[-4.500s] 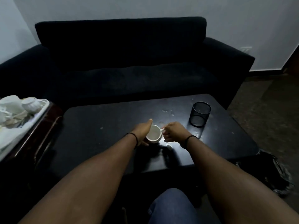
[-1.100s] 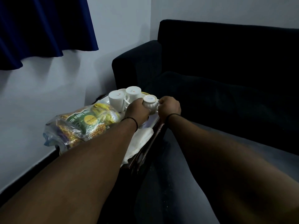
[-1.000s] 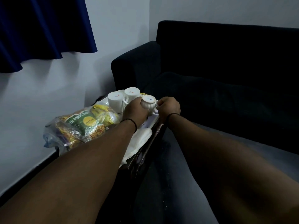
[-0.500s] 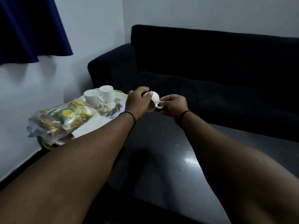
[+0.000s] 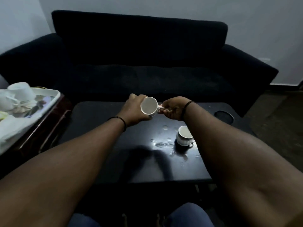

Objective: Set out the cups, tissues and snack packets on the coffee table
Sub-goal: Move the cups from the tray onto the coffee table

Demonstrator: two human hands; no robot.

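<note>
I hold a white cup (image 5: 149, 106) in the air above the far middle of the black coffee table (image 5: 101, 122), its mouth tilted toward me. My left hand (image 5: 134, 110) wraps its body and my right hand (image 5: 172, 109) pinches its handle. A second white cup (image 5: 183, 135) stands upright on the table, partly hidden under my right forearm. On the left, a white tray (image 5: 49, 97) on a side table holds more white cups (image 5: 21, 91) and white tissues (image 5: 11, 126).
A black sofa (image 5: 141, 63) runs behind the table. A black mesh holder (image 5: 223, 116) stands at the table's far right corner. Water drops (image 5: 164, 141) lie around the standing cup. The dark wooden side table (image 5: 49, 126) touches the table's left end.
Both hands lifted a cup off the tray at the left and carried it right, over the coffee table. The view swung back to face the sofa.
</note>
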